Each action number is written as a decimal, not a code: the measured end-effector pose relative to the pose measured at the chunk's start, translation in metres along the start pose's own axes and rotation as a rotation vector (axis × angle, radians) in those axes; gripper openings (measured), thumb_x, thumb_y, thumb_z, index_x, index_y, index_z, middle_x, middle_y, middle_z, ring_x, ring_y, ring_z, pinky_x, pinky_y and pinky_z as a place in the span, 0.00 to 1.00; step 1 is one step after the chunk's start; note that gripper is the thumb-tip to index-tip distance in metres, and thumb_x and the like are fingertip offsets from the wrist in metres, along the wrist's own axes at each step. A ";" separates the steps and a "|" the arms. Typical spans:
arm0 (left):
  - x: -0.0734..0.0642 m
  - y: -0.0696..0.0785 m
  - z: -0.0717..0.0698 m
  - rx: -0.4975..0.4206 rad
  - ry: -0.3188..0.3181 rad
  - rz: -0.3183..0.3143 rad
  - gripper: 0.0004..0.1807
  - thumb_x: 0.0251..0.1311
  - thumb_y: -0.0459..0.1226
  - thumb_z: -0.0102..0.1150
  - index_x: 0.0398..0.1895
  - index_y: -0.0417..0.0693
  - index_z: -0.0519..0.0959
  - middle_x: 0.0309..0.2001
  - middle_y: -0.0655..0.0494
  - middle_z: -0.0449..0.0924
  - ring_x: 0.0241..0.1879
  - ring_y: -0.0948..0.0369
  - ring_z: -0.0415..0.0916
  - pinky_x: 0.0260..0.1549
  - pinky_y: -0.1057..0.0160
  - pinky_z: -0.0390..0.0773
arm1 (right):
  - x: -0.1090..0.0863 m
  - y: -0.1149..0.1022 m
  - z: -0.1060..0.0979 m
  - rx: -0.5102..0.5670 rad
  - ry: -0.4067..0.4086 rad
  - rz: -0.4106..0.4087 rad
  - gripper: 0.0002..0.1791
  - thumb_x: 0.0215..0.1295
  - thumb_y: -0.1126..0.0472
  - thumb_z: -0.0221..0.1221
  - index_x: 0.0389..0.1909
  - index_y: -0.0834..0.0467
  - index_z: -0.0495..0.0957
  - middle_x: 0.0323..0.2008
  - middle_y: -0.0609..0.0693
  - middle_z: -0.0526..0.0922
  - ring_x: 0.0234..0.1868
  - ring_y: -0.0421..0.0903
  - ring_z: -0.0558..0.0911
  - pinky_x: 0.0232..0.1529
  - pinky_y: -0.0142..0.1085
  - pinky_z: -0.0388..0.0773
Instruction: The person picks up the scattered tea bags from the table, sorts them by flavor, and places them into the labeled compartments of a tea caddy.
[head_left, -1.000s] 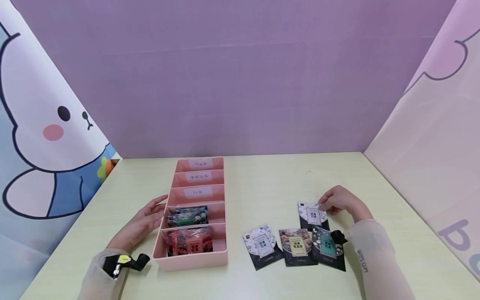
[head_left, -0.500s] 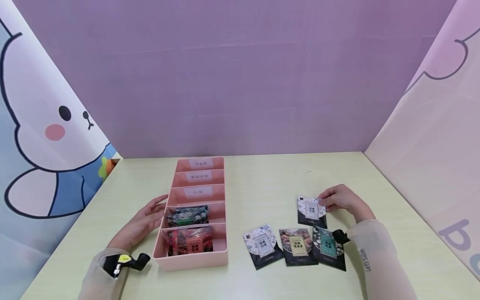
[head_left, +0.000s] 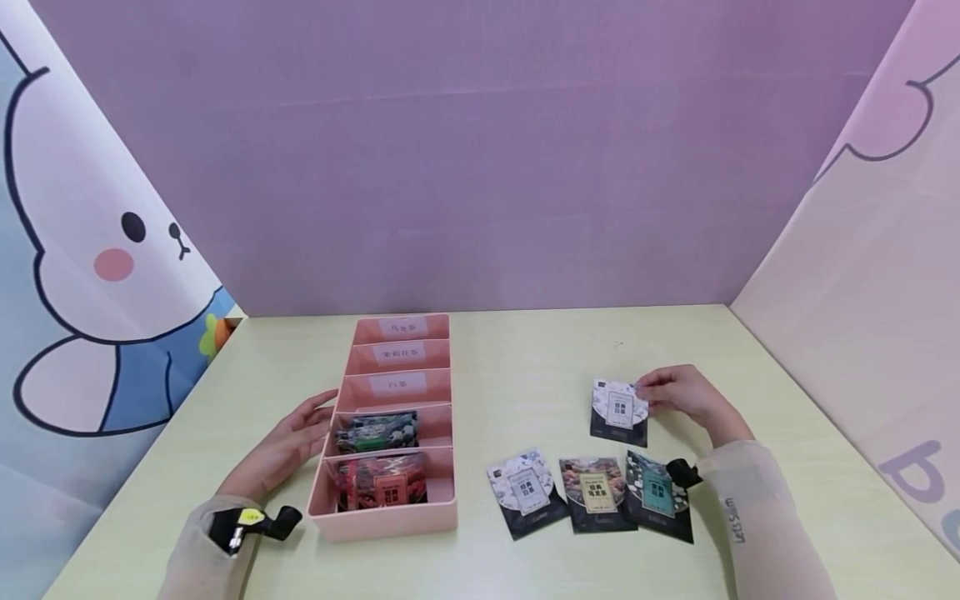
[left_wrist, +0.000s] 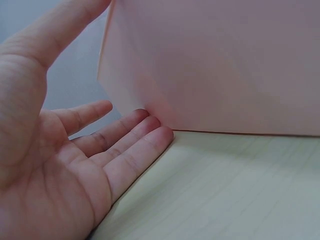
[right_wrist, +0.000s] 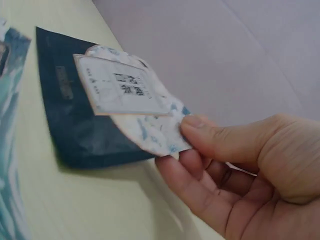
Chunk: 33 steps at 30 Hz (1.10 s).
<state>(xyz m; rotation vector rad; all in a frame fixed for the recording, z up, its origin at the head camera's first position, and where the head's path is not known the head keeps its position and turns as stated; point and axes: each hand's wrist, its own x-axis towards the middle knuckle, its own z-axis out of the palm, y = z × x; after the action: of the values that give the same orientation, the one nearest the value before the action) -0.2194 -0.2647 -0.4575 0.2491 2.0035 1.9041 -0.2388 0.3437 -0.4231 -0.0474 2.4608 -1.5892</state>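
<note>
Between thumb and fingers, my right hand [head_left: 686,397] pinches the upper right corner of a white-and-dark tea sachet [head_left: 619,412]. In the right wrist view that tea sachet [right_wrist: 95,100] is tilted, its label facing up. My left hand [head_left: 281,446] lies beside the pink divided box [head_left: 390,523], its straight fingers [left_wrist: 135,150] touching the box's side wall. Red tea sachets [head_left: 390,487] fill the box's nearest compartment, and green tea sachets [head_left: 377,433] lie in the one behind it.
On the table, right of the box, lie a white tea sachet [head_left: 528,493], a brown one with a yellow label [head_left: 597,495] and a green-labelled sachet [head_left: 658,497]. The box's three far compartments carry paper labels [head_left: 397,383]. A purple wall [head_left: 480,167] stands behind.
My right hand has lifted the white tea sachet and shifted it slightly away and to the left, off the green-labelled sachet. The left hand stays beside the box.
</note>
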 end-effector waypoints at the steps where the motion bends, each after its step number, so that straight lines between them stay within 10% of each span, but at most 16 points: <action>1: 0.000 0.000 0.000 0.001 0.003 -0.001 0.36 0.76 0.40 0.48 0.79 0.46 0.45 0.73 0.33 0.51 0.57 0.70 0.72 0.55 0.68 0.75 | 0.000 0.000 0.000 0.016 0.007 -0.005 0.14 0.69 0.70 0.58 0.48 0.77 0.76 0.35 0.52 0.82 0.32 0.44 0.82 0.37 0.36 0.84; 33: -0.001 0.002 0.000 -0.005 0.013 0.011 0.36 0.75 0.39 0.49 0.79 0.44 0.45 0.71 0.32 0.53 0.56 0.70 0.73 0.55 0.68 0.75 | 0.009 -0.033 0.017 0.227 0.111 -0.120 0.11 0.68 0.74 0.57 0.47 0.79 0.76 0.33 0.48 0.84 0.34 0.41 0.84 0.39 0.38 0.85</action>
<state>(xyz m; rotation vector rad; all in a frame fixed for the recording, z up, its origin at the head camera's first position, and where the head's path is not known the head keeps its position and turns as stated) -0.2182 -0.2647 -0.4556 0.2472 2.0094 1.9215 -0.2468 0.3136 -0.4016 -0.0748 2.3794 -1.9630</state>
